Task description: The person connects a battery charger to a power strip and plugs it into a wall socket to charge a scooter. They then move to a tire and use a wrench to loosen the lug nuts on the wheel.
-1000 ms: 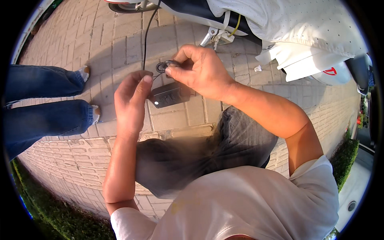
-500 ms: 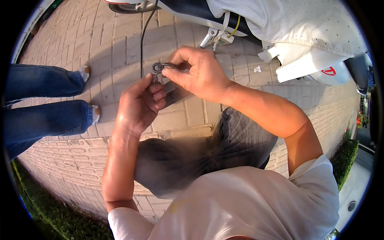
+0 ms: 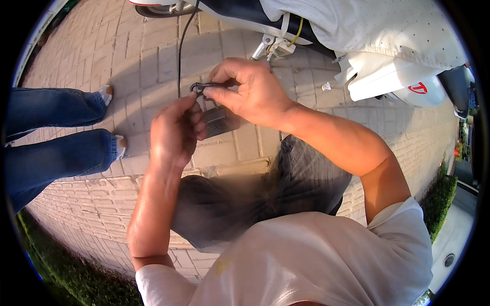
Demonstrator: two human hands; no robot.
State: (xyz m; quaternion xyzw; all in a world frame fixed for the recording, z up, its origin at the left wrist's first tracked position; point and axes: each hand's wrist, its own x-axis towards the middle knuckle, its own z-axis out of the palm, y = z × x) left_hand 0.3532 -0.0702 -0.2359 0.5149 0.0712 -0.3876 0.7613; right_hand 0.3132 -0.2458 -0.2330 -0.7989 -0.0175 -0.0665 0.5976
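Observation:
My right hand (image 3: pixel 255 94) pinches a small loop of black cable (image 3: pixel 196 86) between thumb and finger. Just left of and below it, my left hand (image 3: pixel 173 127) has its fingers curled, thumb and fingertips at the lower end of that loop. Under both hands a dark rectangular box (image 3: pixel 219 122) lies on the pavement, partly hidden by my fingers. A black cord (image 3: pixel 180 61) runs from near my hands up to the top of the view, by the vehicle.
A two-wheeled vehicle (image 3: pixel 240 13) under a perforated white cover (image 3: pixel 377 30) fills the top right, with a metal stand (image 3: pixel 262 46). Another person's jeans-clad legs (image 3: pixel 56 153) are at left on the paving (image 3: pixel 127 51). A white scrap (image 3: pixel 326 86) lies nearby. Hedges (image 3: pixel 76 270) border the paving.
My left hand has turned, curling its fingers inward beneath the cable. My right hand and the cable loop have shifted slightly left, and the loop looks narrower.

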